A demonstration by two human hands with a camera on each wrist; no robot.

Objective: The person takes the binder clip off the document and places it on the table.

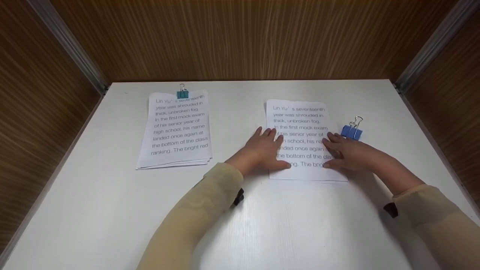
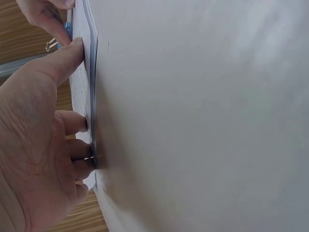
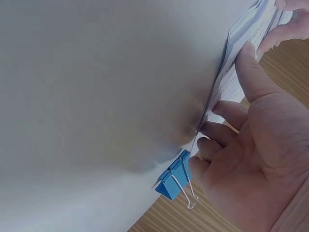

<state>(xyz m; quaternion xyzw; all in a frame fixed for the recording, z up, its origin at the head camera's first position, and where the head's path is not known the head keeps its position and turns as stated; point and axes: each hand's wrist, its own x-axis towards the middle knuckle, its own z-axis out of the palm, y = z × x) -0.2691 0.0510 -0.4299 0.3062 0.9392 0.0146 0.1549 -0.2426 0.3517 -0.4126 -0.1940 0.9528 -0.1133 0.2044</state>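
A stack of printed paper sheets (image 1: 303,122) lies on the table, right of centre, its text facing up. My left hand (image 1: 264,152) rests along the stack's left edge, fingers spread and thumb on the top sheet. At the opposite edge, my right hand (image 1: 352,152) touches the paper with its fingers and thumb. Both wrist views show the fingers at the side of the stack and relaxed. Just beyond the right hand stands a blue binder clip (image 1: 351,132) with silver wire handles; the right wrist view shows the same binder clip (image 3: 175,175) near the fingertips.
On the left of the white table (image 1: 112,210) lies a second stack of printed sheets (image 1: 176,127), held at its top by a teal binder clip (image 1: 182,94). Wood-grain panels (image 1: 243,41) enclose the table at the back and both sides.
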